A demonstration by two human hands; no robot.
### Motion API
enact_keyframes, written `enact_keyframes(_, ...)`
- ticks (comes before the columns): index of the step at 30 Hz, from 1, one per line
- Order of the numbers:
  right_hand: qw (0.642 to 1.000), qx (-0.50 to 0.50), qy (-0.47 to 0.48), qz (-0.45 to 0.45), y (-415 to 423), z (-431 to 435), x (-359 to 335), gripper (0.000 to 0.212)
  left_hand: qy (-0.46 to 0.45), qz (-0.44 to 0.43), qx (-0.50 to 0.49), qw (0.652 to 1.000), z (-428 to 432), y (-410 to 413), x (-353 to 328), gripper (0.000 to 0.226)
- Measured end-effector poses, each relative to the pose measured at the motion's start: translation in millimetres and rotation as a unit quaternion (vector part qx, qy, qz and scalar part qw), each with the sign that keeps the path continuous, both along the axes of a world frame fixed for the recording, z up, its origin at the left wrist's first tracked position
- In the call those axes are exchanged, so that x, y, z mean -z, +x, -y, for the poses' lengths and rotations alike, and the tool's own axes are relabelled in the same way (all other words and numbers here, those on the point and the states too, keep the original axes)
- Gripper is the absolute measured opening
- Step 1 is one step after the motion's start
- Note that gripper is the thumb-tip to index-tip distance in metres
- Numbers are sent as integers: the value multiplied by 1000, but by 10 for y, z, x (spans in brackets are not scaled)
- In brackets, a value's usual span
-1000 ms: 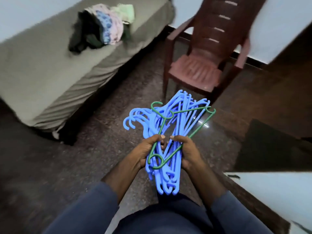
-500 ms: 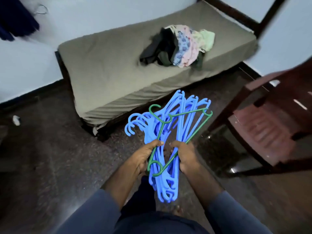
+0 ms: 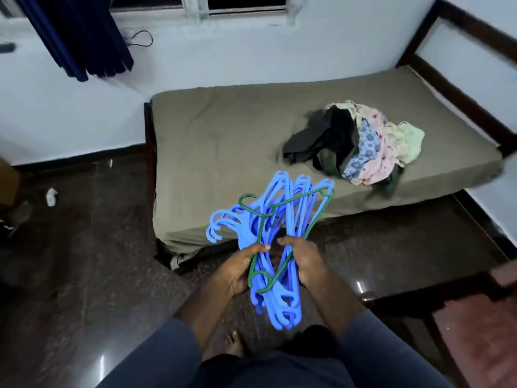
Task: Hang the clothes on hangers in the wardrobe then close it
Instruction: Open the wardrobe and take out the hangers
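hands [image 3: 240, 271] [image 3: 307, 264] gripping hangers [image 3: 293, 214], clothes [image 3: 361, 147] heaped on bed [image 3: 223, 135]

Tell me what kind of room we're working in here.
Most likely a bedroom: a low bed with an olive sheet, a pile of clothes heaped on it, and a dark blue curtain hanging by the window behind. The left hand and right hand grip a bundle of hangers.
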State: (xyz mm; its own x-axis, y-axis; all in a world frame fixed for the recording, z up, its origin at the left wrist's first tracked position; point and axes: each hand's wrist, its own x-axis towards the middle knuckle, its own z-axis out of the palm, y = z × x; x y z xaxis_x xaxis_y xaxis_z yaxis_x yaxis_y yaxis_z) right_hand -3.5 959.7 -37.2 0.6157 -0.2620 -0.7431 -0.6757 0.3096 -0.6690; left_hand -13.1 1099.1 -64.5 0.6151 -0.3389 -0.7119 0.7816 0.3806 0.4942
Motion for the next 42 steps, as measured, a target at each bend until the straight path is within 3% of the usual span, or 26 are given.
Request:
enact_keyframes(7, 994, -91, 1, -63, 1171, 215, 416, 8, 95, -52, -55, 993, 267, 1038, 200, 39)
enact_keyframes(17, 961, -242, -35, -133, 2533, 763, 790, 9, 216, -117, -99, 964, 779, 2109, 574, 15)
enact_keyframes(20, 952, -269, -12, -147, 2906, 726, 822, 1, 223, -105, -130, 960, 759, 2381, 538, 9)
enact_keyframes(22, 948, -286, -6, -138, 3152, 616, 808, 4, 227, -84, -135, 961, 650, 2622, 501, 20)
enact_keyframes(29, 968, -248, 13, -39, 4254, -57, 713, 8, 269, 17, -141, 953, -18, 3780, 318, 25)
enact_keyframes(32, 950, -309, 33, -24, 4807, -330, 639, 50, 307, 25, -130, 942, -523, 4405, 332, 50)
enact_keyframes(34, 929, -368, -17, -28, 5096, -407, 655, 73, 372, -16, -136, 918, -865, 4682, 289, 68)
enact_keyframes(37, 912, -392, -121, 2, 5387, -347, 814, 83, 439, -32, -152, 885, -1202, 4918, 374, 45)
enact_keyframes(39, 913, -388, -125, -6, 5411, -213, 898, 73, 471, -39, -121, 873, -1280, 4973, 538, 40)
enact_keyframes(42, 915, -392, -78, -59, 5279, 19, 997, 35, 428, -60, -41, 901, -1087, 4964, 803, 30)
